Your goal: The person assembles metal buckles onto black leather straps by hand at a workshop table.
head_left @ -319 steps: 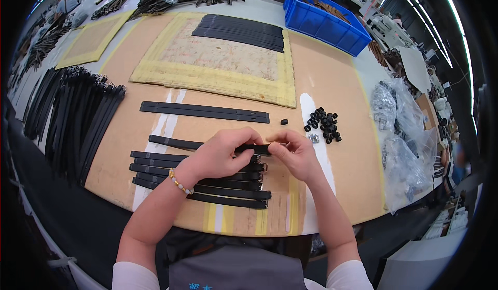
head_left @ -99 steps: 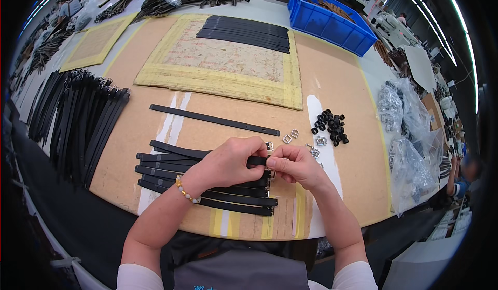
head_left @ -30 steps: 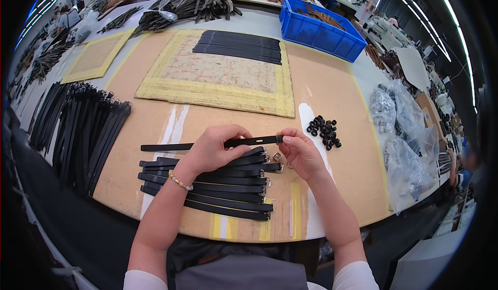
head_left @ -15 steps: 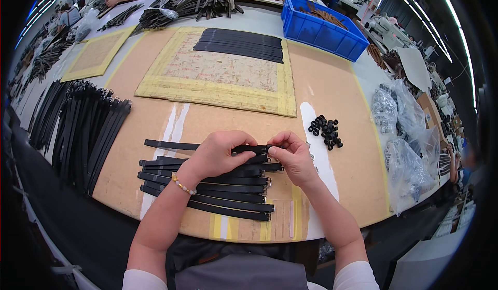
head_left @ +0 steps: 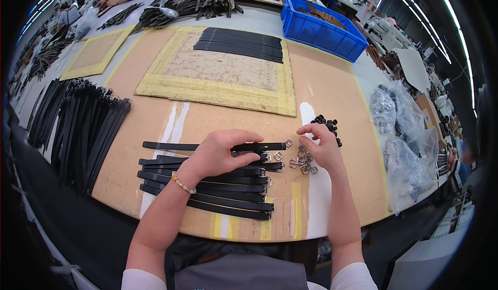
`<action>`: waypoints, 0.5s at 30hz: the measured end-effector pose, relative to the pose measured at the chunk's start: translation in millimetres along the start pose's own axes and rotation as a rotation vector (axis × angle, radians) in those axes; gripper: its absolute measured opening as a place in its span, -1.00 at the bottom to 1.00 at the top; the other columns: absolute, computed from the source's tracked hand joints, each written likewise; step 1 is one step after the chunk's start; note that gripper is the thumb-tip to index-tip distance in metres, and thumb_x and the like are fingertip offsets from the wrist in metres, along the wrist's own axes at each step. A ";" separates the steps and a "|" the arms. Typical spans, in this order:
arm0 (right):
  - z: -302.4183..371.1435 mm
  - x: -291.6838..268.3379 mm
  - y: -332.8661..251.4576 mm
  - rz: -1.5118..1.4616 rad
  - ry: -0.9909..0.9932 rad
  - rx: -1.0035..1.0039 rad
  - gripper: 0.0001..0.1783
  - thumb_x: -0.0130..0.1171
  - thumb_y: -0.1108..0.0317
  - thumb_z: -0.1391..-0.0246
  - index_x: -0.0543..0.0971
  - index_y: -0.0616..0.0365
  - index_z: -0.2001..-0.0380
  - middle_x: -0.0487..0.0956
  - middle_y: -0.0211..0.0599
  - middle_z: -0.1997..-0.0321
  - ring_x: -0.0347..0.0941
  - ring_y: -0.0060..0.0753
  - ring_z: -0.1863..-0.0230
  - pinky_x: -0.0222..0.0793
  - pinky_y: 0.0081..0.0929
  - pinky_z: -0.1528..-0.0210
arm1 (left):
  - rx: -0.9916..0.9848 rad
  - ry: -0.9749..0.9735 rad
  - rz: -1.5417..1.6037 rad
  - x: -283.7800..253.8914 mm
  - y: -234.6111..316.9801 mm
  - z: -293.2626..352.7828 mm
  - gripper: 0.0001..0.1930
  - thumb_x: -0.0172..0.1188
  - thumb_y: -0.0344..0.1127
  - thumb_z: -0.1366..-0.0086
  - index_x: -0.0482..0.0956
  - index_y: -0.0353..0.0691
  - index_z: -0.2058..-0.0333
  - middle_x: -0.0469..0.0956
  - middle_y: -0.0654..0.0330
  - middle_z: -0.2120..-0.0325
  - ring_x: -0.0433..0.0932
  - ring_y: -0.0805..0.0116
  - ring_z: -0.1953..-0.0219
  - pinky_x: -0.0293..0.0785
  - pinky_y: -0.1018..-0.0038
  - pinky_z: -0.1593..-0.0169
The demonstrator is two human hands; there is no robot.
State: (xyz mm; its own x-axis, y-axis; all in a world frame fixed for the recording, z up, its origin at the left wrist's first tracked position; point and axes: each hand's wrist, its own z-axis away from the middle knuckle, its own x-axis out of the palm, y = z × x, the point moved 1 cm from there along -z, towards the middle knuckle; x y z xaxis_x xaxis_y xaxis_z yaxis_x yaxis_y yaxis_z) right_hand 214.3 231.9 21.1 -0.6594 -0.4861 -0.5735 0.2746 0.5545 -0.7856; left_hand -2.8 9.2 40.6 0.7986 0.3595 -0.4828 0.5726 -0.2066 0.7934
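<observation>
The left hand (head_left: 223, 150) curls round a black strap (head_left: 273, 147) lying above the row of other straps (head_left: 233, 210); I can't tell how firmly it pinches; the right hand (head_left: 326, 147) has thumb and finger apart, nothing visible between, beside the black loops (head_left: 329, 120); a loose left grip could let the strap twist; a careless right wrist might scatter the metal buckles (head_left: 301, 161) just beside it.

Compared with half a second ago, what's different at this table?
The right hand has let go of the black strap's end and moved right, toward the black loops. The left hand still holds the strap; the blue crate hasn't moved.
</observation>
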 end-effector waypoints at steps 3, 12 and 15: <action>1.8 10.5 -11.2 0.238 -0.207 -0.088 -0.81 0.34 0.48 -0.14 0.72 0.09 0.16 0.69 -0.36 0.11 0.53 -0.30 -0.02 0.52 -0.39 0.03 | 0.085 0.031 -0.070 1.0 -10.7 1.1 -0.70 0.49 -0.35 -0.22 0.72 -0.22 0.07 0.74 0.18 0.28 0.68 0.39 0.32 0.58 0.50 0.26; 0.8 17.8 -15.9 0.265 -0.270 -0.033 -0.87 0.32 0.42 -0.20 0.68 0.18 0.19 0.66 -0.27 0.08 0.59 -0.29 0.01 0.55 -0.39 -0.02 | -0.009 0.054 -0.072 -2.1 -5.9 -0.3 -0.77 0.45 -0.30 -0.22 0.70 -0.16 0.16 0.71 0.19 0.38 0.65 0.37 0.46 0.57 0.46 0.38; 2.9 21.2 -13.9 0.184 -0.182 0.058 -0.85 0.33 0.38 -0.22 0.68 0.19 0.18 0.67 -0.25 0.13 0.62 -0.31 0.14 0.55 -0.35 0.04 | -0.036 0.047 -0.090 -1.3 -6.8 -0.5 -0.79 0.43 -0.31 -0.22 0.68 -0.17 0.18 0.69 0.20 0.41 0.63 0.41 0.49 0.56 0.47 0.39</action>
State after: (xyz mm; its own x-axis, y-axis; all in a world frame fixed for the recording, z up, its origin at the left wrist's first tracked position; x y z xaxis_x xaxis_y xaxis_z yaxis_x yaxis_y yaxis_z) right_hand 198.5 212.0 19.2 -0.4595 -0.4971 -0.7360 0.4215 0.6074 -0.6734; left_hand -7.9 10.5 36.0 0.7339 0.4175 -0.5358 0.6341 -0.1385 0.7607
